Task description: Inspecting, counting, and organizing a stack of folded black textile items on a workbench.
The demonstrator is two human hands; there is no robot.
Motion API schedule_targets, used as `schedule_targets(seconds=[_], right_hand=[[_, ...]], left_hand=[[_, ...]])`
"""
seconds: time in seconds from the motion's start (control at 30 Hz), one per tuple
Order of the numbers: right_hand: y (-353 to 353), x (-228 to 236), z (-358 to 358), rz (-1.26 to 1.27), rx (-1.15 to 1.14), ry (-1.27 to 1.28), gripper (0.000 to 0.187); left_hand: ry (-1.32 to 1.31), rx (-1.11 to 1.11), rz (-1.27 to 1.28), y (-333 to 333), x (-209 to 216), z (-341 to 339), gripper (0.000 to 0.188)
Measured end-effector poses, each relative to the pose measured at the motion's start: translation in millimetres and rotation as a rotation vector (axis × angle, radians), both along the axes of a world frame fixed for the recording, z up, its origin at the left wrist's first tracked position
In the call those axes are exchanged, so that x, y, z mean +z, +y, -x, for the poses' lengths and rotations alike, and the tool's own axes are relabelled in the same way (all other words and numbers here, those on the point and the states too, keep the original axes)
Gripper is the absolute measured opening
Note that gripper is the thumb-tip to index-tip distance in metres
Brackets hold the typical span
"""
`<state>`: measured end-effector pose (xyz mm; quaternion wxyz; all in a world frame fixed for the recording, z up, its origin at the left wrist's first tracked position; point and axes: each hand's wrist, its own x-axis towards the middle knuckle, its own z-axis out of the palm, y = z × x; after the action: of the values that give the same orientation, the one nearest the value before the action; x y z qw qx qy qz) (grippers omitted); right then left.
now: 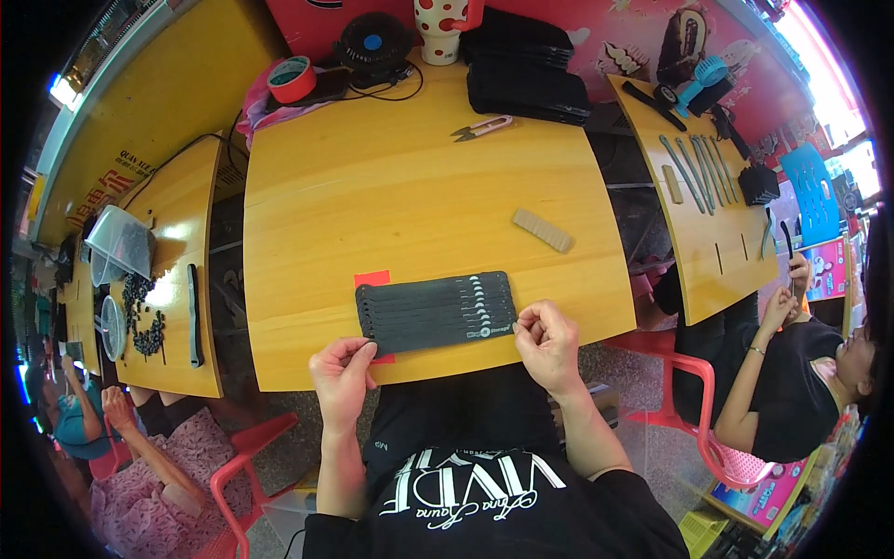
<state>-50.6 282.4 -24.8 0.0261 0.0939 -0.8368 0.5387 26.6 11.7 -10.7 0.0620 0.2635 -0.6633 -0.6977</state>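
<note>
Several flat black straps lie overlapped in a fanned row at the table's near edge. Their rounded ends line up at both sides, and white printed marks run down toward the right. My left hand is closed in a pinch at the lower left corner of the nearest strap. At the lower right corner, my right hand pinches the other end between thumb and fingers. Red tape shows from beneath the straps at the upper left, with a second bit below, beside my left fingertips.
On my wooden table are a tan ribbed block, thread snips, black folded stacks, a fan, a tape roll and a spotted cup. People sit at side tables left and right.
</note>
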Motion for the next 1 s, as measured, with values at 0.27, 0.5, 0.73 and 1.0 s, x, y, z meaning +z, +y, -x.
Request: schedule_targets(seconds=[0.27, 0.5, 0.73, 1.0], right_hand=[[1, 1, 0, 0.018, -0.006, -0.004, 0.018], [2, 2, 0, 0.036, -0.010, -0.001, 0.018], [-1, 0, 1, 0.026, -0.029, 0.018, 0.018], [-2, 2, 0, -0.080, -0.060, 0.095, 0.018]], left_hand=[[-0.007, 0.000, 0.029, 1, 1, -1, 0.006], [-0.012, 0.008, 0.033, 3, 1, -1, 0.007], [-0.010, 0.001, 0.030, 0, 1, 1, 0.007], [-0.054, -0.006, 0.045, 2, 4, 0, 0.010]])
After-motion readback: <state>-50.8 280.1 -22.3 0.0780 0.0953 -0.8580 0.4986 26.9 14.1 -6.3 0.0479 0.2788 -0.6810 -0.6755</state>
